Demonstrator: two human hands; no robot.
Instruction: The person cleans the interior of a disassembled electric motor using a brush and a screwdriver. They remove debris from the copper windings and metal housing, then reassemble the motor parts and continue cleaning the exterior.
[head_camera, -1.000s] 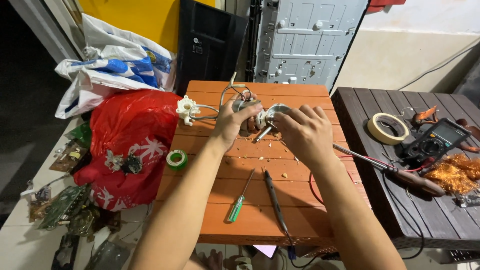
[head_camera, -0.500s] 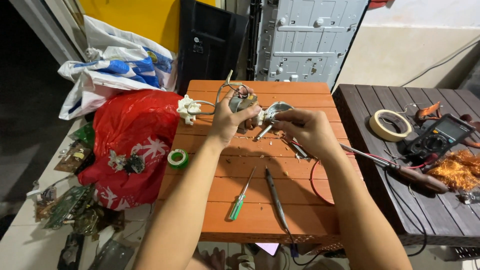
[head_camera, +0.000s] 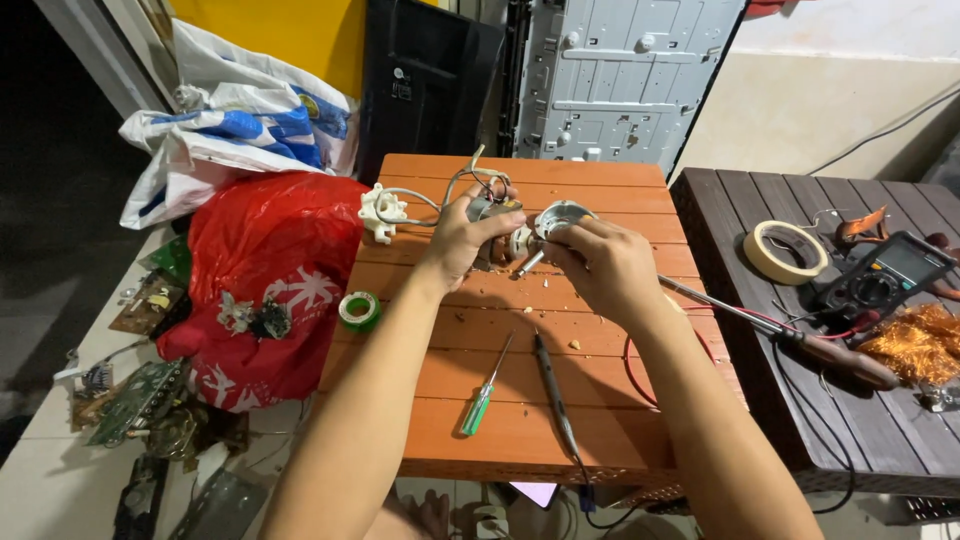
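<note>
The left hand (head_camera: 462, 240) grips a small motor (head_camera: 490, 215) near the surface's (head_camera: 520, 420) twelve o'clock edge, its wires running to a white plug (head_camera: 381, 212) at ten o'clock. The right hand (head_camera: 600, 265) pinches the round metal cap (head_camera: 560, 213) at the motor's shaft end; steady pressure along the shaft, with the body held firm, looks wisest. Across the orange slatted surface lie a tape roll (head_camera: 358, 311), green screwdriver (head_camera: 485, 388) and soldering iron (head_camera: 553, 392). A red bag (head_camera: 265, 270) sits at nine o'clock, a dark table (head_camera: 800, 420) with a meter (head_camera: 885, 280) at three.
</note>
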